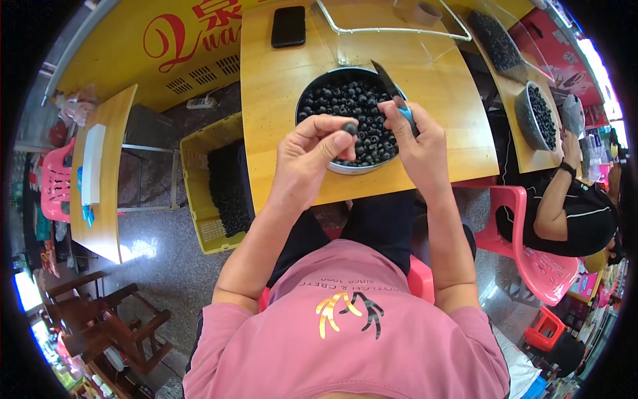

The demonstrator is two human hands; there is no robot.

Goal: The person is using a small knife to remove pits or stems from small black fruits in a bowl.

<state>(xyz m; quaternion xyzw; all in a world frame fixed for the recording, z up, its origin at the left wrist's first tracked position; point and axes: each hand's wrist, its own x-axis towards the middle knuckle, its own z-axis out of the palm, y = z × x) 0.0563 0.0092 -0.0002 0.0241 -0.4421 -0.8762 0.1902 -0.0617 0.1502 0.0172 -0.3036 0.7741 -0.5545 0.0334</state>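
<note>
L hand [302, 153], ctr of frame: grip closed on one dark fruit [350, 128], pinched btwn thumb & fingers, over the bowl [349, 171]. R hand [423, 143], just right of ctr: grip wrapped round the blue handle of a knife [397, 100], blade pointing up-left over the bowl's rim. Bowl, w/ many more dark fruits [345, 100], sits on the tabletop [452, 120], upper ctr. Phone [288, 26] at top ctr; yellow crate [193, 166] left of ctr.

Blackish fruit [343, 100], blue knife handle [407, 117], pink shirt [345, 359] (gold and black print [328, 315])
</note>
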